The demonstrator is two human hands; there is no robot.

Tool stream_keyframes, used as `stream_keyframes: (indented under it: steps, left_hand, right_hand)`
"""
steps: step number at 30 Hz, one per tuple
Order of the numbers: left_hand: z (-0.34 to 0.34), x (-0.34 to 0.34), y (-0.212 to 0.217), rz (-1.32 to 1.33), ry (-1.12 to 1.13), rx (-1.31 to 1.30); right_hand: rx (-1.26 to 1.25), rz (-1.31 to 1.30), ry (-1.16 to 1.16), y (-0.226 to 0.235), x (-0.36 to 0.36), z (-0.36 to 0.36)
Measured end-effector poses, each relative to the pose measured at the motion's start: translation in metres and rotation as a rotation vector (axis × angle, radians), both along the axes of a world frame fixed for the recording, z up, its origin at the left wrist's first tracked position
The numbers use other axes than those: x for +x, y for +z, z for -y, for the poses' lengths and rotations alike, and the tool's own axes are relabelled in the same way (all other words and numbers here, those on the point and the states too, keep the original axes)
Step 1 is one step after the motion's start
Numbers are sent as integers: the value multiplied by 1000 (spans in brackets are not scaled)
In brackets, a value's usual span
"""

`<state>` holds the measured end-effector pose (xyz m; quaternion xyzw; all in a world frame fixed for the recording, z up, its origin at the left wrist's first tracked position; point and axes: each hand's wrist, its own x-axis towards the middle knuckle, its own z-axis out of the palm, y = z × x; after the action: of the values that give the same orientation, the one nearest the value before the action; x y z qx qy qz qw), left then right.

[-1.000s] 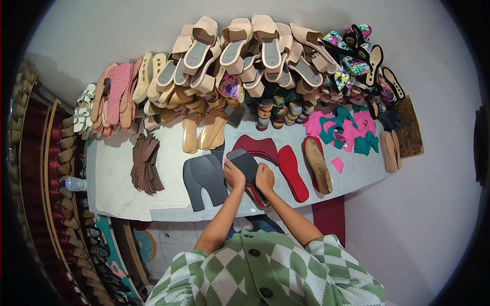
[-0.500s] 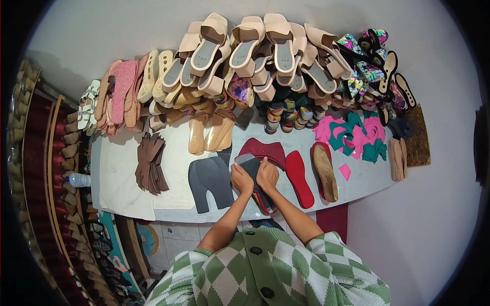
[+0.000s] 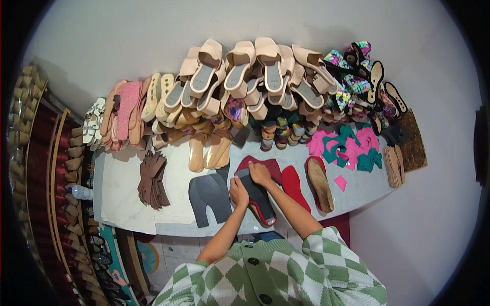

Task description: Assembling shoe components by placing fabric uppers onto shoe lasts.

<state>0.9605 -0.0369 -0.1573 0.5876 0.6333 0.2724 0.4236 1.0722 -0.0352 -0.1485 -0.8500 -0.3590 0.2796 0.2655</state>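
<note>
A dark grey shoe sole with a red rim along its lower end is tilted over the front of the table. My left hand is closed on its left edge. Around its upper right edge curls my right hand, hiding part of the sole. Just behind lies a dark red upper. To the right are a red insole and a worn shoe last with a red edge. Dark grey cut pieces lie beside my left hand.
Beige heeled sandals are piled along the wall. Brown strips and tan insoles lie left of centre; pink and green scraps lie at right. A plastic bottle stands by the left edge, near shelves of lasts.
My right hand has slid up along the sole's far end. My left hand has moved slightly down its left side. The whole view has shifted, so the table appears lower.
</note>
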Motion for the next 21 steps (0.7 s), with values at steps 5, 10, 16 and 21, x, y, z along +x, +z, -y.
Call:
stream_keyframes:
  steps: [5, 10, 16, 21]
  left_hand:
    - [-27, 1, -1, -63, -33, -101]
    - [-29, 14, 11, -159, -36, -126]
    - [-30, 18, -3, -175, -44, -73]
    - [-29, 8, 3, -208, -42, -103]
  right_hand:
    - [-58, 114, 0, 3, -19, -14]
    - [-93, 131, -55, 12, -21, -14]
    - [-60, 157, -151, 16, -18, -7]
    - [-1, 132, -272, 7, -23, 34]
